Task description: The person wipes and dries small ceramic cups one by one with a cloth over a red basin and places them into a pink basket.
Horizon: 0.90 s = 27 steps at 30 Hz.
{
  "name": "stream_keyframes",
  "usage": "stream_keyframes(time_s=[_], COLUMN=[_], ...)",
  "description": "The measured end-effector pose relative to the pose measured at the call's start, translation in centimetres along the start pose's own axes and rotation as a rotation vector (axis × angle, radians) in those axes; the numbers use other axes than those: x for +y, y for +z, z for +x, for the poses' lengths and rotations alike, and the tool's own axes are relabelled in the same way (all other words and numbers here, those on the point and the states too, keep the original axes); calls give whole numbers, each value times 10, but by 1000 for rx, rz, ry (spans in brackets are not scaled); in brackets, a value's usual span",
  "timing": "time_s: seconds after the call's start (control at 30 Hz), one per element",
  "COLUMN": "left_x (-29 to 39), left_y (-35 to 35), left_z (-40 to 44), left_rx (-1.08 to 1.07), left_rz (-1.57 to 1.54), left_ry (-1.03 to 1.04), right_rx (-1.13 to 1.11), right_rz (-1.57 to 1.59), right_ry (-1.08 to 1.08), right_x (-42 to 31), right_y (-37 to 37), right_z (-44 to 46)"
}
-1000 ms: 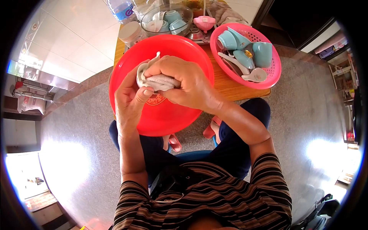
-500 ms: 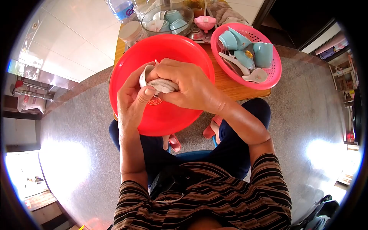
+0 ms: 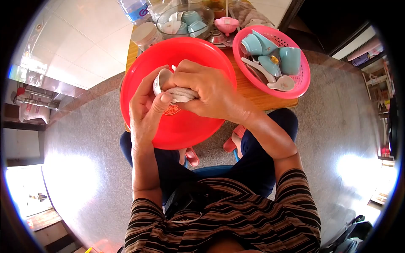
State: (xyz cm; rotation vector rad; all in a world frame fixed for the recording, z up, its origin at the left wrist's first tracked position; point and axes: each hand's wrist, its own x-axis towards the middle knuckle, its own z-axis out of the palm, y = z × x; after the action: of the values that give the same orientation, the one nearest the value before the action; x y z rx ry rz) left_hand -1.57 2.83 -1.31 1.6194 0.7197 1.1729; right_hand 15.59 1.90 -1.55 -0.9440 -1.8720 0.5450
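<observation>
Over the large red basin (image 3: pixel 190 130), my left hand (image 3: pixel 145 101) grips a small white cup (image 3: pixel 157 84) by its outside, thumb toward the near side. My right hand (image 3: pixel 202 88) is closed on a whitish cloth (image 3: pixel 182 95), with its fingers at the cup's mouth and the cloth bunched beside the rim. The fingertips inside the cup are partly hidden. An orange-red pattern shows on the basin's bottom below the hands.
A pink colander (image 3: pixel 304 80) at the right holds blue cups and white spoons (image 3: pixel 282 83). Behind the basin stand a glass bowl (image 3: pixel 211 21) with small cups, a lidded jar (image 3: pixel 145 36), a pink item (image 3: pixel 226 25) and a water bottle (image 3: pixel 135 10) on the wooden table (image 3: pixel 249 95).
The cloth has come away from the cup's rim, so the white cup shows more. My right fingers have shifted at its mouth, while my left hand keeps its hold.
</observation>
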Motion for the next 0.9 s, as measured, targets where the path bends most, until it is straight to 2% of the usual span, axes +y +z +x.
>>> stream_keyframes(time_s=[0.1, 0.17, 0.3, 0.37, 0.4, 0.47, 0.53, 0.6, 0.67, 0.83, 0.9], left_x=[2, 6, 1, -4, -4, -2, 2, 2, -1, -4, -4], left_y=[0, -5, -8, -8, -6, -1, -2, -5, -9, -10, -9], left_z=[-1, 0, 0, 1, 1, 1, 1, 0, 0, 1, 2], left_rx=[50, -34, -137, -80, -80, -6, 3, 8, -73, -91, -87], left_rz=[-5, -66, -151, -70, -70, -33, -35, -37, -107, -142, -120], left_ry=[-30, -156, -227, -49, -51, 23, -5, -32, -164, -125, -81], right_rx=[73, 159, 257, 131, 108, 42, -28, 90, 142, 213, 53], right_rz=[-127, -386, -301, -54, 32, -8, -47, -394, -382, -299, -71], right_ry=[-81, -59, -200, -102, -83, -89, -97, -96, -116, -208, -78], right_x=[4, -4, -2, -5, -3, 1, 0, -3, -2, -5, -8], right_y=[-2, -7, 1, 5, 4, -8, -15, -18, -13, 2, 1], right_z=[-1, 0, 2, -1, 1, 2, 2, 1, 1, 0, -1])
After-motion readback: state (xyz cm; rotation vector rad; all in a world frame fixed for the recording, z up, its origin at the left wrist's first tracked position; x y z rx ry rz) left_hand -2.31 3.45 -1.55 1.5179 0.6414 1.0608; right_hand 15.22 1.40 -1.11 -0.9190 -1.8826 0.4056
